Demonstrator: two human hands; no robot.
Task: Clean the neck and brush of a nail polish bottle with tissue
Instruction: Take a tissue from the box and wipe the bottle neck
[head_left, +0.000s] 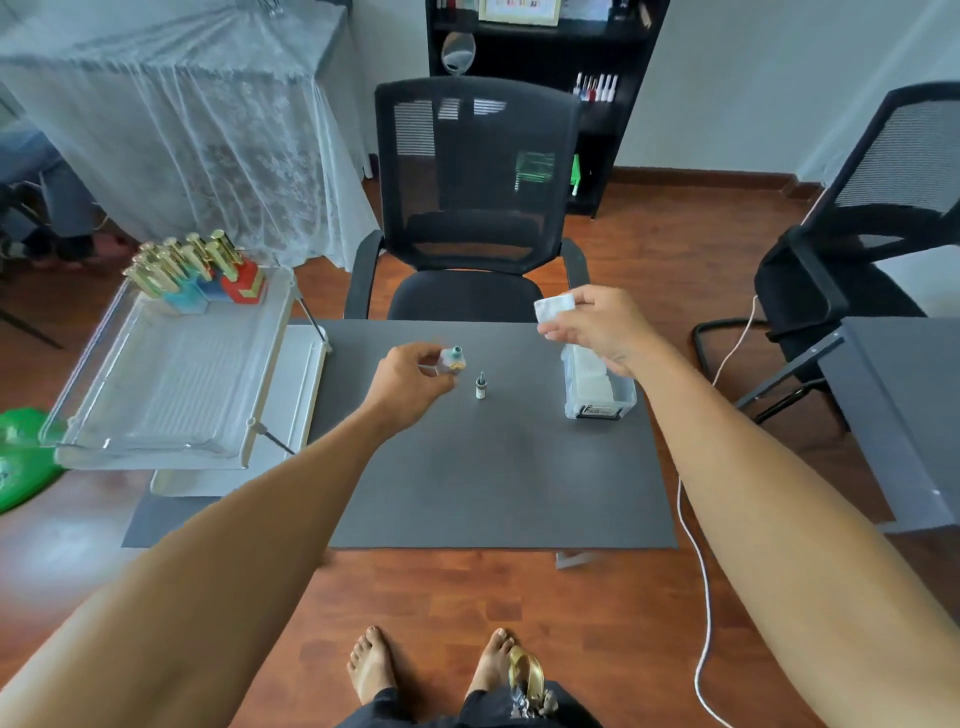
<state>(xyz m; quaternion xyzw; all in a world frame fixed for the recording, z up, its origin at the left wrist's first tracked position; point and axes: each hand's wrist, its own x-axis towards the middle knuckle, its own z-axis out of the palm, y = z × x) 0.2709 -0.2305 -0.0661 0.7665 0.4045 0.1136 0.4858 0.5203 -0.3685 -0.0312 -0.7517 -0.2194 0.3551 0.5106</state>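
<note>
While the left hand grips the open bottle just above the dark counter, its uncapped neck tilts up and away. Just beside it the cap stands alone on the counter, brush stem pointing up. The right hand pinches a white tissue between thumb and fingers, raised over a clear box stacked with more white tissues at the counter's right side. To the left, a clear tray holds a cluster of gold-capped polish bottles at its far end. A black mesh chair faces the counter from the far side. Nothing lies between the two hands.
</note>
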